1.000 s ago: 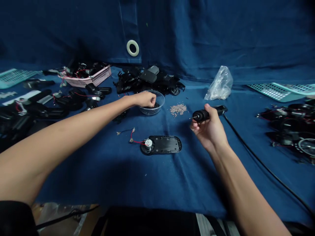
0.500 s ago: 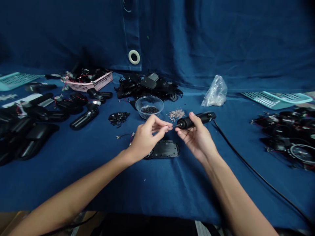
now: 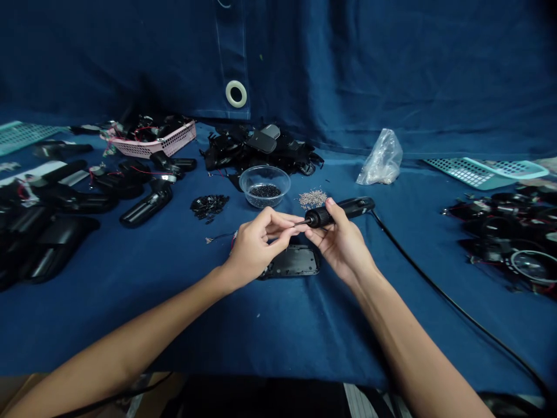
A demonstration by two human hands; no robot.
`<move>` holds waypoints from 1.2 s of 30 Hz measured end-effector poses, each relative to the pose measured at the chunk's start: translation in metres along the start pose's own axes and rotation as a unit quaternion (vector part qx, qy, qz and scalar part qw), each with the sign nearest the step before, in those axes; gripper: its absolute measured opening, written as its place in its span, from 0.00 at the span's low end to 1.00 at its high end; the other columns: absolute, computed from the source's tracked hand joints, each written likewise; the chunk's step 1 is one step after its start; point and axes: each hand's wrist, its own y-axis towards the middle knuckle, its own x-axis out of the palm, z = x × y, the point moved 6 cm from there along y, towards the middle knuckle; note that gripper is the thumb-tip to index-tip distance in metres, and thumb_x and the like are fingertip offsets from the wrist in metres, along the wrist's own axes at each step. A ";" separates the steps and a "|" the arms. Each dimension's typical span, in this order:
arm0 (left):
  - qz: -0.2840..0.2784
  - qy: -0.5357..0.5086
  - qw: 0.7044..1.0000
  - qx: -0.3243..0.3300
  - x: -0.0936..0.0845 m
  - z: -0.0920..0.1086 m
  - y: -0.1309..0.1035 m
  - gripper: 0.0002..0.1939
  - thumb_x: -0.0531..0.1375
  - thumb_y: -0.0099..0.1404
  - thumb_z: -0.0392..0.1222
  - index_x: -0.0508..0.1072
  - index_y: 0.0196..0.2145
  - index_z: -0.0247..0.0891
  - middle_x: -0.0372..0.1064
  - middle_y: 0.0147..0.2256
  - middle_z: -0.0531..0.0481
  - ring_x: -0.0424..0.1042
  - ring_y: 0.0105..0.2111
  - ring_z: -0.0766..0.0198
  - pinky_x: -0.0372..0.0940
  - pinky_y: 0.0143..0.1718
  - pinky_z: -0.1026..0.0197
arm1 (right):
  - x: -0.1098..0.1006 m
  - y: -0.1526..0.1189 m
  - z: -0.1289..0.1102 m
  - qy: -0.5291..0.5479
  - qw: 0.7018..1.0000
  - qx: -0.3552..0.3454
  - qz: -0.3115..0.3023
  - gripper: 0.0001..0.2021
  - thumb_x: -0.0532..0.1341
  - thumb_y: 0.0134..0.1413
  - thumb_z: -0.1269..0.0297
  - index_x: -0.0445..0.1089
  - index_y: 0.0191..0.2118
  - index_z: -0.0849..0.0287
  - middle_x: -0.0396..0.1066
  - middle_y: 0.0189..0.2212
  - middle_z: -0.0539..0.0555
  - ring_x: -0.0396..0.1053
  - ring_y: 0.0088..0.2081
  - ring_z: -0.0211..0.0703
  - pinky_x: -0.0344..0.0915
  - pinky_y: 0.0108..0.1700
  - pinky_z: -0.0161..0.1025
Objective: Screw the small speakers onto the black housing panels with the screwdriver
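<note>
My right hand [image 3: 342, 241] is wrapped round a black corded electric screwdriver [image 3: 339, 212], its bit pointing left. The fingers of my left hand [image 3: 263, 241] are pinched together at the tip of that bit; whatever they hold there is too small to make out. Beneath both hands a black plastic housing [image 3: 296, 261] lies on the blue cloth, its left end covered by my left hand. Just beyond are a pile of small silvery screws [image 3: 312, 198] and a clear plastic bowl [image 3: 265, 184] with tiny dark pieces in it.
Small black parts [image 3: 209, 206] lie left of the bowl, a heap of black casings [image 3: 261, 148] behind it. A pink basket [image 3: 174, 139] and black handles stand left. A plastic bag [image 3: 380, 159], teal basket [image 3: 483, 171] and black ring-shaped parts [image 3: 513, 232] are right. The screwdriver's cord [image 3: 430, 284] runs to the lower right.
The screwdriver in my right hand has shifted slightly left, bringing its bit further in between my left fingertips. My left hand has stayed nearly in place.
</note>
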 end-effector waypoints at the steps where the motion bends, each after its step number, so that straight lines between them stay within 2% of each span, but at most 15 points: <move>1: -0.001 0.000 1.000 0.000 0.000 0.000 0.000 0.03 0.58 0.65 0.34 0.65 0.36 0.34 0.72 0.47 0.44 0.76 0.45 0.60 0.74 0.49 0.56 | 0.000 0.000 0.001 0.000 1.000 0.000 0.000 0.14 0.64 0.54 0.57 0.68 0.32 0.66 0.73 0.27 0.57 0.74 0.26 0.39 0.76 0.31 0.32; 11: 0.005 0.020 0.999 0.028 -0.002 0.000 -0.001 0.04 0.58 0.65 0.32 0.64 0.36 0.34 0.73 0.46 0.44 0.77 0.43 0.61 0.75 0.47 0.57 | 0.001 -0.001 0.004 -0.007 1.000 -0.001 -0.009 0.16 0.66 0.52 0.54 0.68 0.33 0.66 0.73 0.27 0.56 0.74 0.25 0.38 0.76 0.32 0.32; 16: 0.009 0.122 0.990 0.076 -0.005 0.005 0.000 0.03 0.59 0.64 0.31 0.66 0.35 0.33 0.74 0.43 0.44 0.76 0.43 0.63 0.76 0.46 0.60 | -0.001 0.000 0.004 -0.010 1.000 -0.007 0.003 0.17 0.65 0.53 0.54 0.68 0.32 0.67 0.73 0.27 0.58 0.74 0.25 0.39 0.76 0.32 0.31; 21: 0.022 0.259 0.954 0.148 -0.006 0.013 -0.001 0.03 0.58 0.65 0.31 0.69 0.38 0.34 0.75 0.41 0.48 0.76 0.41 0.68 0.74 0.46 0.65 | -0.001 -0.001 0.006 -0.014 1.000 -0.001 0.009 0.18 0.63 0.56 0.55 0.69 0.32 0.70 0.74 0.27 0.62 0.75 0.25 0.40 0.76 0.33 0.32; 25: 0.013 0.355 0.913 0.200 -0.004 0.016 -0.002 0.04 0.57 0.66 0.32 0.68 0.39 0.35 0.75 0.40 0.50 0.76 0.41 0.69 0.73 0.45 0.66 | -0.001 -0.002 0.007 -0.016 1.000 0.005 0.025 0.17 0.62 0.57 0.56 0.69 0.32 0.70 0.74 0.26 0.62 0.74 0.25 0.40 0.76 0.33 0.32; 29: 0.009 0.406 0.872 0.272 -0.001 0.021 -0.005 0.05 0.57 0.66 0.30 0.67 0.39 0.35 0.75 0.39 0.51 0.75 0.41 0.71 0.71 0.45 0.69 | -0.001 -0.002 0.006 -0.019 0.999 0.004 0.035 0.16 0.63 0.56 0.56 0.69 0.32 0.70 0.74 0.26 0.61 0.74 0.25 0.40 0.76 0.33 0.32; 32: 0.010 0.406 0.874 0.267 -0.001 0.019 -0.005 0.05 0.56 0.66 0.30 0.66 0.40 0.35 0.74 0.39 0.51 0.75 0.41 0.71 0.71 0.45 0.69 | -0.001 -0.003 0.004 -0.023 0.999 0.004 0.039 0.17 0.63 0.56 0.56 0.69 0.32 0.69 0.73 0.26 0.60 0.74 0.25 0.40 0.76 0.33 0.32; 36: 0.008 0.387 0.895 0.222 -0.002 0.018 -0.003 0.08 0.58 0.66 0.34 0.66 0.44 0.35 0.73 0.40 0.50 0.74 0.41 0.70 0.71 0.46 0.66 | 0.001 -0.003 0.005 -0.029 0.999 0.007 0.027 0.17 0.62 0.57 0.55 0.69 0.32 0.69 0.74 0.27 0.61 0.75 0.26 0.40 0.76 0.34 0.32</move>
